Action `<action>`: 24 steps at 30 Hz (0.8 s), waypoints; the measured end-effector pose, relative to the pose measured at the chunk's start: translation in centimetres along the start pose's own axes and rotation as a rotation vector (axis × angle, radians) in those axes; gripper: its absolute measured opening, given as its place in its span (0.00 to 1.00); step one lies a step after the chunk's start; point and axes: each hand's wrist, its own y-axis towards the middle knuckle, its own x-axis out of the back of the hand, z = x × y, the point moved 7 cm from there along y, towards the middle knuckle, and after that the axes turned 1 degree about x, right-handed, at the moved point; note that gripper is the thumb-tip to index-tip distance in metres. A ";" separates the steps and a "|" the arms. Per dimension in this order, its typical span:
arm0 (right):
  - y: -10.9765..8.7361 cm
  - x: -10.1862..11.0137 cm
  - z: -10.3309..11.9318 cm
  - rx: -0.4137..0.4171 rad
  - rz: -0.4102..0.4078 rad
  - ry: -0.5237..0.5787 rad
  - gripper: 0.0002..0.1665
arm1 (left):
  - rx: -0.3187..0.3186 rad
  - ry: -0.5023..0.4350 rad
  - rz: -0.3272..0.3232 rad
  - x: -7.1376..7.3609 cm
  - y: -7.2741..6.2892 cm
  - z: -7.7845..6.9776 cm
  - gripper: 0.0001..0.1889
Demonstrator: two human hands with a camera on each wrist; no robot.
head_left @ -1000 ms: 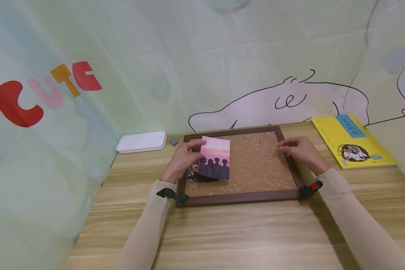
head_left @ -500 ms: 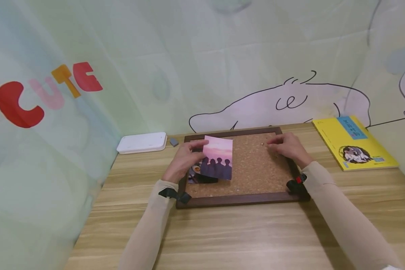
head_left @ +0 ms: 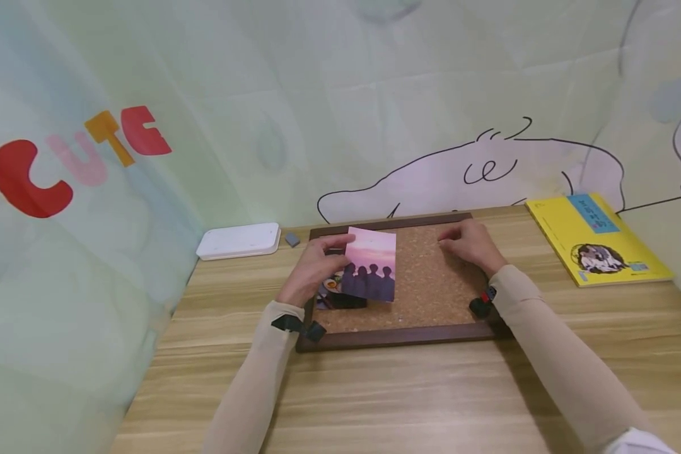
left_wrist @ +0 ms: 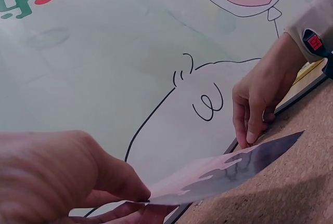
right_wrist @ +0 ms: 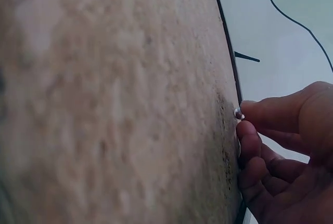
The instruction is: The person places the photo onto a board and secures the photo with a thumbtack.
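Observation:
My left hand (head_left: 309,272) pinches a photo (head_left: 372,260) at its left edge, between thumb and fingers. The photo has a pink sky over dark silhouettes and is tilted above the cork board (head_left: 434,287). Partly under it, a second, darker photo (head_left: 343,301) with food on it lies on the board's left side. My right hand (head_left: 472,244) is at the upper right of the cork, its fingertips low at the surface. In the right wrist view, thumb and forefinger pinch a small shiny pushpin (right_wrist: 238,114).
A dark wooden frame (head_left: 408,335) borders the board. Behind it on the left lie a white case (head_left: 238,241) and a small grey block (head_left: 292,239). On the right is a yellow book (head_left: 596,243). A printed curtain (head_left: 272,94) closes off the back.
My right hand has moved left from the frame's right side onto the cork and has taken hold of the pushpin there. My left hand and photo have shifted slightly right.

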 end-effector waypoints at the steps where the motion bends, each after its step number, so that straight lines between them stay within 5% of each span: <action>1: 0.0 0.0 0.1 0.012 -0.008 -0.009 0.13 | -0.002 -0.004 0.005 -0.1 0.0 -0.1 0.28; 17: -0.1 0.5 0.3 0.023 -0.036 -0.022 0.08 | -0.056 -0.002 0.023 -2.2 0.7 -1.2 0.28; 24: -0.8 1.1 -0.2 -0.038 -0.059 0.011 0.09 | 0.013 -0.036 0.034 -3.5 1.0 -1.3 0.27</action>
